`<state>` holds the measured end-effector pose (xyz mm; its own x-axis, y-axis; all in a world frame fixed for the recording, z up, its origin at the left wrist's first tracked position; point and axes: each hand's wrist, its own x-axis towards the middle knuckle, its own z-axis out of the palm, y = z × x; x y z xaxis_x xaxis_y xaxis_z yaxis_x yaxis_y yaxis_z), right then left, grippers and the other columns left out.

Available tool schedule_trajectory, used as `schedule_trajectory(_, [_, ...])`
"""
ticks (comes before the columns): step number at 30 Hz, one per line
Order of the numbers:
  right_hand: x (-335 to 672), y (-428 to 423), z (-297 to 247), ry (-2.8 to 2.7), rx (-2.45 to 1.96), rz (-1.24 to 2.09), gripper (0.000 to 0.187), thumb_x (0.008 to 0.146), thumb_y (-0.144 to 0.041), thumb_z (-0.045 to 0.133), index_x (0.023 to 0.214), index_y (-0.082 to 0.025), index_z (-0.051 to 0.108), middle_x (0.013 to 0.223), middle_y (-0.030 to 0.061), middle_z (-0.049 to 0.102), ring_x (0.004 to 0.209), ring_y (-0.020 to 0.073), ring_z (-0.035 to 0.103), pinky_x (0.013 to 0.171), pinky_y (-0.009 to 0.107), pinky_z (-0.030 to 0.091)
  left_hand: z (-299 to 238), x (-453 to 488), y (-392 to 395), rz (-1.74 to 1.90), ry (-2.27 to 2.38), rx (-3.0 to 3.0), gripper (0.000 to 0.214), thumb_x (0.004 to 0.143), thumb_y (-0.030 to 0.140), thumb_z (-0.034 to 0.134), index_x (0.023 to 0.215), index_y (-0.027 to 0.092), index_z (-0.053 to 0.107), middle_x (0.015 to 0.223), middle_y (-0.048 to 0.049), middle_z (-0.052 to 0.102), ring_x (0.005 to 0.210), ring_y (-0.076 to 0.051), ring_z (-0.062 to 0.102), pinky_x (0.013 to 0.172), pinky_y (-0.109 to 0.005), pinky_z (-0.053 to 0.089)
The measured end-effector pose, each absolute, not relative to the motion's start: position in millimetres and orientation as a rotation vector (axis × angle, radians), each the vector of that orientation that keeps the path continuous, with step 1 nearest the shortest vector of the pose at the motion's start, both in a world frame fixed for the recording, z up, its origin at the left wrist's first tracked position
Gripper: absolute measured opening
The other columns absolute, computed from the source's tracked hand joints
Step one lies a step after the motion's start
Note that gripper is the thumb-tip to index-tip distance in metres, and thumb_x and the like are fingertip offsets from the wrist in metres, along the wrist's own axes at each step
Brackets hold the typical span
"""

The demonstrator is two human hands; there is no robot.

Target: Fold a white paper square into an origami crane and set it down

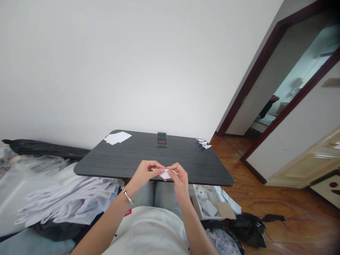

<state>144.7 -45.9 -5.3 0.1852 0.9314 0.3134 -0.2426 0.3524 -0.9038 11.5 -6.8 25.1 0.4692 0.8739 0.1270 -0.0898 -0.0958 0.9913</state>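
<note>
One small piece of white folded paper [165,175], held up at the near edge of the desk [132,152], roughly midway along; cannot tell whether it touches the desktop. Left hand [146,173] has its fingers pinched on one side of the paper, right hand [181,176] likewise on the other, thumbs and fingertips nearly meeting at the middle. Handling, by judgement: very light, thin, springy along creases, easily bent or torn, hardly slippery; best taken lightly near the folded edges, thumb against forefinger, without crushing the points. Count: one piece in hand, two hands on it. On the desk, far left corner, flat white sheets [118,138], overlapping, at least two, exact number not readable. Far right corner, a cluster of small pointed paper pieces [204,143], several, too small and overlapped for a sure count. Between these, near the far edge, one dark-fronted device [162,139]. One bracelet [126,194] on the left wrist. Beyond the desk: one open box [196,207] of papers low on the right, black plastic [249,228] near it on the floor, one heap of pale cloth [71,198] on the left.
</note>
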Motion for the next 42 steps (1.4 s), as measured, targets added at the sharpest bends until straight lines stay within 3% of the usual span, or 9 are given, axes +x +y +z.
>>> schedule_trajectory(6, [146.0, -46.9, -5.0, -1.105, -0.791, 0.999, 0.012, 0.078, -0.029, 0.051, 0.075, -0.018, 0.057, 0.061, -0.001, 0.06, 0.053, 0.0124, 0.055, 0.05, 0.024, 0.047, 26.5, 10.7, -7.6, 0.973, 0.768, 1.466, 0.013, 0.063, 0.022, 0.068, 0.068, 0.011, 0.067, 0.06, -0.0015, 0.065, 0.054, -0.01, 0.057, 0.055, -0.019, 0.044])
schedule_trajectory(23, [144.9, -50.8, 4.5, -1.115, -0.872, 0.989, 0.018, 0.074, -0.034, 0.058, 0.07, -0.018, 0.053, 0.056, -0.0024, 0.057, 0.05, 0.0115, 0.055, 0.049, 0.023, 0.046, 31.3, 10.1, -10.5, 0.974, 0.784, 1.557, 0.017, 0.063, 0.026, 0.067, 0.07, 0.01, 0.066, 0.064, -0.0031, 0.065, 0.058, -0.013, 0.059, 0.056, -0.022, 0.047])
schedule_trajectory(32, [148.4, -49.5, 0.7, -1.132, -0.93, 0.837, 0.016, 0.076, -0.033, 0.056, 0.073, -0.018, 0.053, 0.06, -0.002, 0.056, 0.053, 0.0119, 0.055, 0.05, 0.023, 0.045, 26.6, 8.8, -8.7, 0.991, 0.73, 1.451, 0.024, 0.064, 0.024, 0.068, 0.083, 0.011, 0.064, 0.069, -0.0026, 0.066, 0.058, -0.011, 0.059, 0.058, -0.02, 0.047])
schedule_trajectory(42, [151.1, -53.5, -0.3, -1.23, -0.961, 0.696, 0.011, 0.079, -0.029, 0.053, 0.075, -0.018, 0.053, 0.063, -0.0006, 0.053, 0.055, 0.0129, 0.054, 0.052, 0.025, 0.045, 38.8, 3.2, -11.8, 1.007, 0.699, 1.342, 0.018, 0.062, 0.024, 0.07, 0.07, 0.011, 0.061, 0.067, -0.0027, 0.067, 0.061, -0.011, 0.06, 0.06, -0.022, 0.05])
